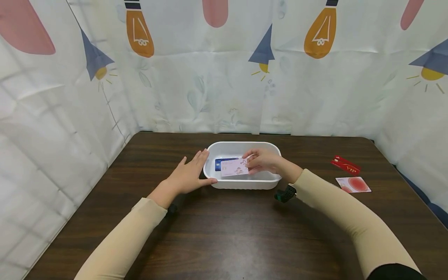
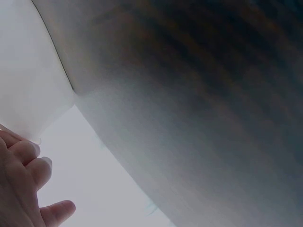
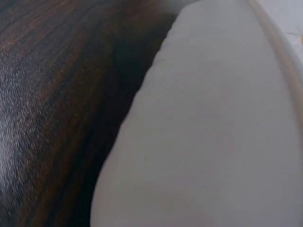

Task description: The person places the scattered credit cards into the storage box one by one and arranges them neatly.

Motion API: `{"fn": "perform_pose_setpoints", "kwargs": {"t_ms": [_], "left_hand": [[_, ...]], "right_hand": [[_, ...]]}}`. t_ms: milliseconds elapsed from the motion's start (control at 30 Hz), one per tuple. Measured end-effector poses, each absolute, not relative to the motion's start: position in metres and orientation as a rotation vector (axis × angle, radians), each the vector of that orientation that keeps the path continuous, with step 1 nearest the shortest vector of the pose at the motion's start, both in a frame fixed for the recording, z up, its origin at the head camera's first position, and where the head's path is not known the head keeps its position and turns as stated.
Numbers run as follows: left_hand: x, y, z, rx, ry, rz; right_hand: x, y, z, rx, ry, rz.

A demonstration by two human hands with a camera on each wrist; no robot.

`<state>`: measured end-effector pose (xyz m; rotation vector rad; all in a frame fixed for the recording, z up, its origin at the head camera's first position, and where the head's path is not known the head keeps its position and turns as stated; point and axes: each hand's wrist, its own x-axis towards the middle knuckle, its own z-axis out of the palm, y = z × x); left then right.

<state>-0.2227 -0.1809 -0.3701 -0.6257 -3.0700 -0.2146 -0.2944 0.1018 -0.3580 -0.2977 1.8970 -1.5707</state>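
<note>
A white plastic basin (image 1: 245, 186) stands on the table, and its outer wall (image 3: 203, 118) fills much of the right wrist view. My right hand (image 1: 264, 160) reaches into it and pinches a pale pink card (image 1: 233, 167) by its right end. Below that card, partly covered, a blue card (image 1: 218, 165) lies on the basin's bottom. My left hand (image 1: 189, 175) rests against the basin's left end, fingers extended along the rim and thumb at the front corner. Fingers of this hand (image 2: 23, 179) also show at the basin's edge in the left wrist view.
A red VIP card (image 1: 345, 165) and a white card with red circles (image 1: 353, 184) lie to the right on the dark wooden table (image 1: 231, 233). A patterned white curtain (image 1: 217, 89) hangs behind the table and along its sides.
</note>
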Motion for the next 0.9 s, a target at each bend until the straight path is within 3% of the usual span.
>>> {"fn": "perform_pose_setpoints", "kwargs": {"t_ms": [900], "left_hand": [[-0.223,-0.181,-0.37,-0.625,-3.08,-0.232]], "right_hand": [[-0.298,0.077,-0.365,-0.256,1.936,-1.341]]}}
